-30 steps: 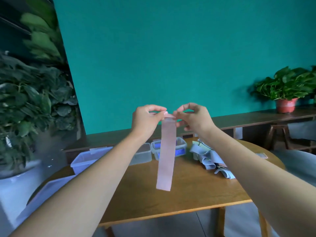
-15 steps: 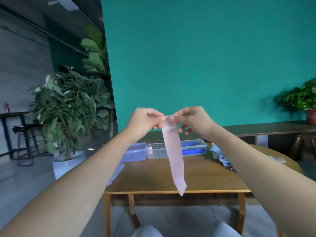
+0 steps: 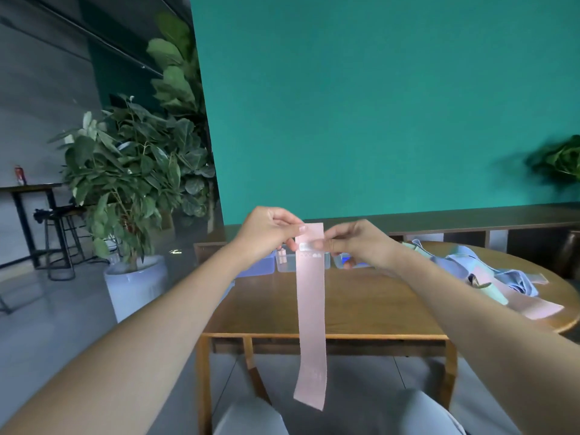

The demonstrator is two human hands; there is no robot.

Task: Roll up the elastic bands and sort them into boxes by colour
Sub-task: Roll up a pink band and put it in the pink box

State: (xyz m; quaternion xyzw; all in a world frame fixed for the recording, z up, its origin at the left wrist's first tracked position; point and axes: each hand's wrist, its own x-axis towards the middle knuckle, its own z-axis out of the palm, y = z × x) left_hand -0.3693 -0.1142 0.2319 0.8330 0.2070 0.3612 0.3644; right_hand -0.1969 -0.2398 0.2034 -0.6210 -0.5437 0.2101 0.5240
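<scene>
A long pink elastic band (image 3: 310,312) hangs straight down in front of me, above the wooden table (image 3: 361,312). My left hand (image 3: 266,232) pinches its top left edge and my right hand (image 3: 356,243) pinches its top right edge. Behind the band, at the table's far edge, stand clear plastic boxes (image 3: 284,264); one holds a small pink roll and another something blue (image 3: 348,264). A heap of loose bands (image 3: 489,277) in blue, green and pink lies on the right of the table.
A large potted plant in a white pot (image 3: 135,284) stands left of the table. A dark low shelf (image 3: 470,221) runs along the teal wall behind. My knees (image 3: 251,419) show below the table's front edge. A stool and a high table stand far left.
The view has shifted further left and back. The band's top end now stands unrolled above my fingers, and the strip hangs straighter and lower than before.
</scene>
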